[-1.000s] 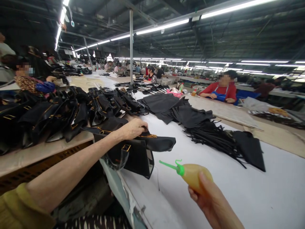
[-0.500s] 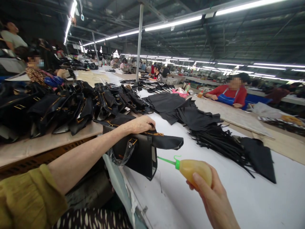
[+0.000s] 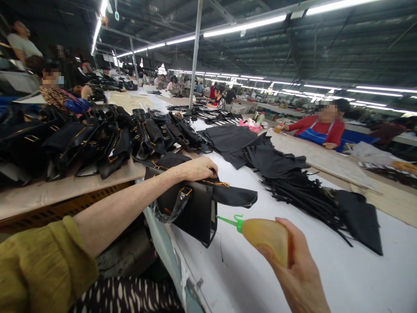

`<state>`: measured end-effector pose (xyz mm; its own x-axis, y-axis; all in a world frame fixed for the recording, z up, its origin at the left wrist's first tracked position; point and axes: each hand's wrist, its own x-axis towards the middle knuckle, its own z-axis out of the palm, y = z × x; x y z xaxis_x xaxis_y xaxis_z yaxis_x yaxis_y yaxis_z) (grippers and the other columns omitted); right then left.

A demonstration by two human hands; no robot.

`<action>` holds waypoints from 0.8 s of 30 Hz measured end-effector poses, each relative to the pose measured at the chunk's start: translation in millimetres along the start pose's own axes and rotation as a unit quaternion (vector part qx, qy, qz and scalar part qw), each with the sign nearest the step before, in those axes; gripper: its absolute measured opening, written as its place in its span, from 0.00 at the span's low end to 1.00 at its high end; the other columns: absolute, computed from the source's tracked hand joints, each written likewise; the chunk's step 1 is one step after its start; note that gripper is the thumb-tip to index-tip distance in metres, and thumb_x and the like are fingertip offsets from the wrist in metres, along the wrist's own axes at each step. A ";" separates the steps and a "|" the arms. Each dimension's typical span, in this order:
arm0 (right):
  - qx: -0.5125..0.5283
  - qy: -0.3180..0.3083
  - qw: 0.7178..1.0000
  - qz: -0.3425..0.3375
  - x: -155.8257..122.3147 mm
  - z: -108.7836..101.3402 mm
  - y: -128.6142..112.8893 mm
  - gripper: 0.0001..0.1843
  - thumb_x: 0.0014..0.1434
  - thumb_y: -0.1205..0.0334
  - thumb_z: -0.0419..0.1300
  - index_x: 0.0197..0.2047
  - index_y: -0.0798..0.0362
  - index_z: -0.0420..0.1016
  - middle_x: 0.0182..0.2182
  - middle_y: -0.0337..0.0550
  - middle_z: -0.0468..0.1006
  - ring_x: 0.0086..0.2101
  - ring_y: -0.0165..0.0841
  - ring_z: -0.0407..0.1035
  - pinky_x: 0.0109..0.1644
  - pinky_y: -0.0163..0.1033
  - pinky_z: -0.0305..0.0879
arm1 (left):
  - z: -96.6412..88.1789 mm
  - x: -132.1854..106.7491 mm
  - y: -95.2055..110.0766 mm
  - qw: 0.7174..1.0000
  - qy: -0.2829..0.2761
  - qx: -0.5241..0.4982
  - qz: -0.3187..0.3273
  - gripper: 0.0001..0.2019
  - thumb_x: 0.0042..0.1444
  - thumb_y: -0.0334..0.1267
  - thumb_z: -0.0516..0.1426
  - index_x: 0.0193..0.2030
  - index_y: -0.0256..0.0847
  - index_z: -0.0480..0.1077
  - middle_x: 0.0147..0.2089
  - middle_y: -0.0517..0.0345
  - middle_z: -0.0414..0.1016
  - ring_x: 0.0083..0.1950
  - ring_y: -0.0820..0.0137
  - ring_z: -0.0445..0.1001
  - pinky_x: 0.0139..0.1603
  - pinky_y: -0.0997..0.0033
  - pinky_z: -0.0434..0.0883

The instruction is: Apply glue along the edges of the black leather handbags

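My left hand (image 3: 197, 168) reaches out and presses down on a black handbag (image 3: 192, 204) that hangs over the near edge of the white table (image 3: 342, 278); its fingers curl on the bag's top by the gold zipper (image 3: 213, 183). My right hand (image 3: 295, 271) grips a yellow squeeze bottle (image 3: 265, 234) with a green nozzle (image 3: 230, 221). The nozzle points left toward the bag's side, a short gap away.
Rows of finished black bags (image 3: 97, 139) fill the wooden shelf at left. Black fabric pieces (image 3: 257, 152) and a heap of black straps (image 3: 302, 195) lie further up the table. A person in red (image 3: 321, 126) sits across; other workers sit at left and behind.
The bottle in my right hand has moved closer to the bag, its nozzle now nearer the bag's side. My left hand stays on the bag. The camera view shifted slightly left.
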<state>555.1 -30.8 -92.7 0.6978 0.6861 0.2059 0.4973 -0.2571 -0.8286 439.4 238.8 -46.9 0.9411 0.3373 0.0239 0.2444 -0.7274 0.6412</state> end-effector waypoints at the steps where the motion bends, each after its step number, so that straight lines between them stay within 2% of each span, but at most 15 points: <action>1: -0.002 -0.002 1.000 -0.007 -0.6 0.4 1.0 0.29 0.50 0.43 0.60 0.51 0.47 0.61 0.46 0.43 0.68 0.41 0.44 0.64 0.44 0.43 0.59 | 0.1 -0.6 0.5 1.000 0.000 0.001 -0.002 0.09 0.48 0.32 0.52 0.30 0.35 0.74 0.27 0.61 0.73 0.31 0.73 0.68 0.34 0.78 0.61; 5: -0.002 -0.012 0.999 -0.034 -2.0 0.3 9.9 0.30 0.50 0.42 0.61 0.52 0.47 0.62 0.45 0.45 0.70 0.41 0.45 0.66 0.44 0.43 0.63 | 1.1 -3.4 3.7 1.000 0.000 0.006 -0.009 0.09 0.48 0.32 0.52 0.29 0.35 0.74 0.26 0.62 0.72 0.30 0.73 0.67 0.33 0.78 0.61; 10: -0.053 -0.036 0.995 -0.075 -5.2 -2.1 23.6 0.30 0.48 0.43 0.64 0.51 0.48 0.64 0.45 0.45 0.72 0.41 0.45 0.68 0.45 0.44 0.65 | 3.6 -7.7 9.3 1.000 0.004 0.010 -0.013 0.10 0.47 0.29 0.51 0.30 0.34 0.74 0.26 0.63 0.72 0.30 0.75 0.67 0.33 0.79 0.61; 16: -0.042 -0.033 0.998 -0.034 -13.9 3.4 24.9 0.29 0.51 0.42 0.61 0.51 0.49 0.65 0.45 0.45 0.73 0.41 0.44 0.68 0.44 0.43 0.64 | 7.7 -13.7 11.1 1.000 0.011 0.027 -0.007 0.10 0.48 0.29 0.51 0.28 0.35 0.73 0.24 0.62 0.71 0.29 0.74 0.66 0.31 0.78 0.60; 24: -0.038 -0.044 0.998 -0.004 -15.7 4.4 20.7 0.27 0.50 0.43 0.61 0.49 0.49 0.66 0.39 0.42 0.75 0.36 0.42 0.69 0.39 0.43 0.64 | 14.1 -20.6 12.2 0.999 0.014 0.039 -0.009 0.10 0.48 0.29 0.50 0.30 0.36 0.74 0.27 0.60 0.73 0.30 0.73 0.67 0.32 0.77 0.61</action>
<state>552.2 -44.0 -115.4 0.6469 0.7450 0.1627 0.5425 -0.2995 -0.7849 426.3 214.6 -50.4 0.9301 0.3656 0.0350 0.2791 -0.7658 0.5794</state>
